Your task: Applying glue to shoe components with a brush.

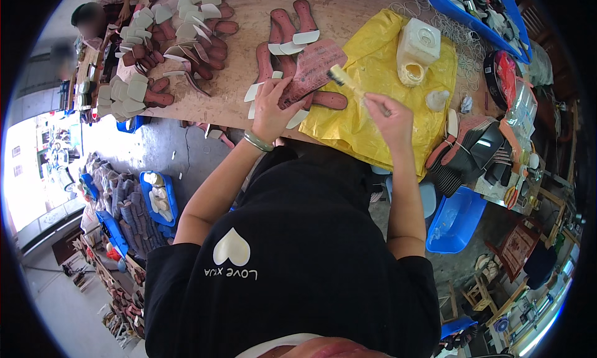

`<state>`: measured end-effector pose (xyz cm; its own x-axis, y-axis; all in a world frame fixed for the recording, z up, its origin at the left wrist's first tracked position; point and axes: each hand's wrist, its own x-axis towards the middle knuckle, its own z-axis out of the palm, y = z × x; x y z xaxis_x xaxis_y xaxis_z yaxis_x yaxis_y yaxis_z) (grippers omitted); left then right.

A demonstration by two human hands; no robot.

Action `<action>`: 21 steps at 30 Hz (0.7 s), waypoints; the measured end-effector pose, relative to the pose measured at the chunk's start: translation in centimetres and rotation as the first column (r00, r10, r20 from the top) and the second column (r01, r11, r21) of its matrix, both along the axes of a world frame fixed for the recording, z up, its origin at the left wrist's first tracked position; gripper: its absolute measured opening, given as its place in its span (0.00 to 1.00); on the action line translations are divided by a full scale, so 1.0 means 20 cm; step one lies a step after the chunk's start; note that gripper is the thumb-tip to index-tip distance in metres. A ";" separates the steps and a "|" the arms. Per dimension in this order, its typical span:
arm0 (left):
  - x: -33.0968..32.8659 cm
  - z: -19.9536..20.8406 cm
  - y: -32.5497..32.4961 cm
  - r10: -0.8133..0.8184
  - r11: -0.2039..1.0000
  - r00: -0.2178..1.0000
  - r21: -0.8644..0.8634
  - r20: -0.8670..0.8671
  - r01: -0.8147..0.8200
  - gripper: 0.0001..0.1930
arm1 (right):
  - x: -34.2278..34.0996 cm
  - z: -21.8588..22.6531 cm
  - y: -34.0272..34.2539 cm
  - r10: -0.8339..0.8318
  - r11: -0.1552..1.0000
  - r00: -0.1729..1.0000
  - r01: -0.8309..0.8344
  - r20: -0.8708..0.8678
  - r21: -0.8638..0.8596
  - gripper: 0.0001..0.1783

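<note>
My left hand (273, 106) is closed on the near end of a reddish-brown insole (317, 64) over the workbench, its wide end pointing away from me. In my right hand (390, 114) is a brush with a pale handle (351, 83); the fingers pinch the handle's end. The brush's dark bristles (334, 76) are at the insole's right edge; I cannot tell whether they touch. Beneath and beyond the left hand lie several more reddish insoles (305, 16) with white pieces (306, 36) at their ends. Right of the insole spreads a yellow plastic sheet (379, 119).
On the sheet stand a white cut-open jug (421, 41) and a small white bottle (437, 99). Piles of insoles (202, 47) cover the bench's left. Dark soles (472, 150) stack at right, above a blue tub (456, 224). A blue basin (488, 16) sits far right.
</note>
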<state>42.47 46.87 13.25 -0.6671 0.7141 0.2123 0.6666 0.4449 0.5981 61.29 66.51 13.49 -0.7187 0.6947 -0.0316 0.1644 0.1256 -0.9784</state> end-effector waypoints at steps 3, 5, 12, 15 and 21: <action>-0.04 0.03 -0.08 -0.112 0.993 0.994 0.043 0.005 0.112 0.29 | -0.04 0.03 0.14 -0.013 0.999 0.997 0.010 0.075 0.043 0.10; -0.07 0.05 -0.12 -0.182 0.983 0.981 0.037 0.060 0.180 0.30 | -0.07 0.06 0.20 -0.004 0.999 0.993 0.000 0.116 0.036 0.10; -0.11 0.06 -0.18 -0.315 0.949 0.949 -0.009 0.013 0.315 0.30 | -0.28 0.20 0.24 0.313 0.903 0.935 -0.348 0.168 0.251 0.11; -0.11 0.06 -0.19 -0.326 0.945 0.945 -0.024 -0.024 0.325 0.29 | -0.35 0.31 0.15 0.414 0.824 0.873 -0.479 0.256 0.301 0.11; -0.11 0.04 -0.24 -0.281 0.959 0.958 -0.064 -0.057 0.277 0.29 | -0.38 0.30 0.10 0.411 0.752 0.870 -0.493 0.273 0.438 0.10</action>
